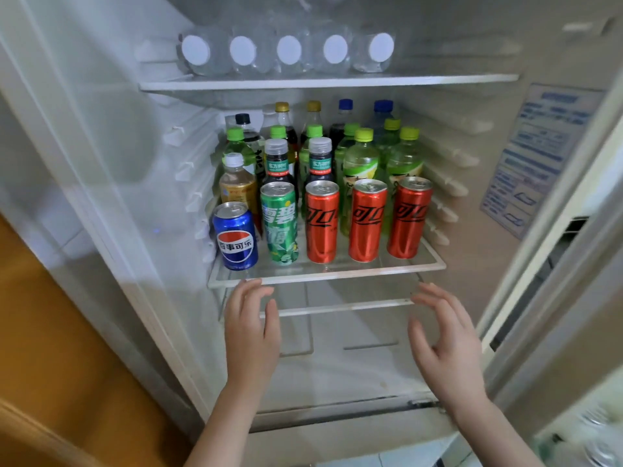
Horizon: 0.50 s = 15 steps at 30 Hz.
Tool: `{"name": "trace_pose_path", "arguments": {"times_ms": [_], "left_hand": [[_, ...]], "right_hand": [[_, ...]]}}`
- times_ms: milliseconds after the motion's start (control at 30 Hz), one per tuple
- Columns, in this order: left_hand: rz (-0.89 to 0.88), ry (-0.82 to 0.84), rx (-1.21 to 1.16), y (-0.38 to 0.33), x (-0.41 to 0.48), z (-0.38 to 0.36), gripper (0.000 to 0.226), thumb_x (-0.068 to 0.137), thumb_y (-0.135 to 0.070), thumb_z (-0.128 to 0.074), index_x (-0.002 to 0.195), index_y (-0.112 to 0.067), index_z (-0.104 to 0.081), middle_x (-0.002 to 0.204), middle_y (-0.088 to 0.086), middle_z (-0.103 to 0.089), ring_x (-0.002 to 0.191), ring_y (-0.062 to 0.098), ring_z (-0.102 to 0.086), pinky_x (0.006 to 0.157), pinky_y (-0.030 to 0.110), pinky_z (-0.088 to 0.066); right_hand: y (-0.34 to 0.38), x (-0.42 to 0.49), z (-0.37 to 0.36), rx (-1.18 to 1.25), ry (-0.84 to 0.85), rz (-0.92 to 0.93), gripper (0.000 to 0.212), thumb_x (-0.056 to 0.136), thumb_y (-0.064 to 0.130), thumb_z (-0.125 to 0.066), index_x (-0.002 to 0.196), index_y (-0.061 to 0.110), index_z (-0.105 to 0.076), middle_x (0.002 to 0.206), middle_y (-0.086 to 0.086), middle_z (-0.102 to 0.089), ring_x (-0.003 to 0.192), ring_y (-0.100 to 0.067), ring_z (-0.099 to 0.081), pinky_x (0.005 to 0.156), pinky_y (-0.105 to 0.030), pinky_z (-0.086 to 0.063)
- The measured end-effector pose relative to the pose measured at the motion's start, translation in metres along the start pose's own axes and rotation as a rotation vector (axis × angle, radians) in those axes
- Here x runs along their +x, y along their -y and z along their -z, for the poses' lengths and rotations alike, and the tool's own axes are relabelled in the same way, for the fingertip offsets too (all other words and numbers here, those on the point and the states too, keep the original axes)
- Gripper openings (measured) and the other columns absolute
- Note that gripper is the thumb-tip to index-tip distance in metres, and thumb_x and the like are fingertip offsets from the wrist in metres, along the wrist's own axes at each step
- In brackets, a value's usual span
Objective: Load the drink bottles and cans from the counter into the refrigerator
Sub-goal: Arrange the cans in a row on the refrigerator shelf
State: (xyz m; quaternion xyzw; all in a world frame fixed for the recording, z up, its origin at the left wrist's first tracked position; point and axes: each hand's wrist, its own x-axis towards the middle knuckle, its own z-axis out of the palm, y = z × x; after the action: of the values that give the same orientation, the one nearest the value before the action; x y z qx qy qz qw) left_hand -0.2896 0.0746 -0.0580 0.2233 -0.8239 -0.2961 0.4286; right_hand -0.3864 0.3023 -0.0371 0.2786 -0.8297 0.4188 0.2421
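The refrigerator point(111, 163) stands open, with a wooden floor point(50, 332) to its left and a blue printed sticker point(536, 156) on its inner right wall. Nothing stands between the hands and the shelves.

On the upper shelf point(330, 83) five clear bottles point(289, 52) lie on their sides in a row, white caps facing out. The glass shelf point(337, 274) below it is crowded. Along its front stand a blue can point(236, 242), a green can point(279, 224) and three red cans point(322, 224), all upright and close together. Behind them are an amber bottle point(236, 183) with a white cap, two dark bottles point(279, 163) with grey caps, and many green-capped bottles point(360, 156). At the very back are bottles with gold and blue caps point(313, 107). A lower glass pane point(337, 306) sits just under this shelf.

The left hand point(251, 318) is spread flat and holds nothing. Its fingertips reach the front edge of the glass shelf under the blue can; whether they touch it is unclear. The right hand point(445, 335) holds nothing either, its fingers loosely curved, below the shelf's right front corner and apart from it.
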Motion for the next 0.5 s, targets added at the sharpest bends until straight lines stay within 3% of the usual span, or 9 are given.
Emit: {"name": "trace_pose_path", "arguments": {"times_ms": [100,200,267,400,500], "left_hand": [[-0.021,0.088,0.002,-0.017,-0.022,0.000,0.014,0.092,-0.007,-0.055,0.101,-0.011,-0.065,0.107,-0.007,-0.057,0.107,0.016,-0.053,0.094,0.019,-0.034],[-0.059,0.127,-0.042,-0.042,-0.045,-0.003,0.016,0.091,-0.014,-0.051,0.098,-0.010,-0.065,0.098,-0.007,-0.061,0.096,0.013,-0.056,0.085,0.015,-0.036],[-0.057,0.145,-0.057,-0.061,-0.061,-0.007,0.011,0.091,-0.007,-0.056,0.096,-0.009,-0.065,0.095,-0.008,-0.061,0.093,0.014,-0.058,0.083,0.015,-0.037],[-0.008,0.216,-0.047,-0.102,-0.095,-0.011,0.012,0.091,-0.006,-0.058,0.095,-0.014,-0.065,0.092,-0.012,-0.061,0.092,0.010,-0.057,0.081,0.013,-0.037],[-0.004,0.232,-0.083,-0.129,-0.125,-0.004,0.011,0.092,-0.012,-0.057,0.096,-0.020,-0.065,0.094,-0.015,-0.063,0.092,0.004,-0.059,0.083,0.015,-0.042]], "right_hand": [[0.004,-0.007,0.047,-0.026,-0.101,0.073,0.026,0.082,0.021,-0.048,0.094,0.005,-0.066,0.110,-0.007,-0.061,0.109,-0.022,-0.052,0.100,-0.014,-0.028],[0.000,-0.012,0.092,-0.095,-0.215,0.150,0.020,0.081,0.016,-0.053,0.090,0.004,-0.067,0.104,-0.010,-0.062,0.100,-0.028,-0.055,0.094,-0.025,-0.033],[-0.005,-0.015,0.123,-0.109,-0.261,0.196,0.016,0.081,0.012,-0.055,0.089,0.004,-0.066,0.103,-0.011,-0.061,0.097,-0.029,-0.055,0.089,-0.030,-0.036],[-0.019,-0.029,0.184,-0.208,-0.378,0.247,0.013,0.079,0.007,-0.057,0.086,0.003,-0.067,0.101,-0.012,-0.064,0.091,-0.025,-0.053,0.085,-0.025,-0.033],[-0.029,-0.043,0.225,-0.219,-0.484,0.283,0.011,0.077,0.003,-0.057,0.083,0.001,-0.066,0.099,-0.015,-0.065,0.090,-0.025,-0.052,0.091,-0.022,-0.031]]}}
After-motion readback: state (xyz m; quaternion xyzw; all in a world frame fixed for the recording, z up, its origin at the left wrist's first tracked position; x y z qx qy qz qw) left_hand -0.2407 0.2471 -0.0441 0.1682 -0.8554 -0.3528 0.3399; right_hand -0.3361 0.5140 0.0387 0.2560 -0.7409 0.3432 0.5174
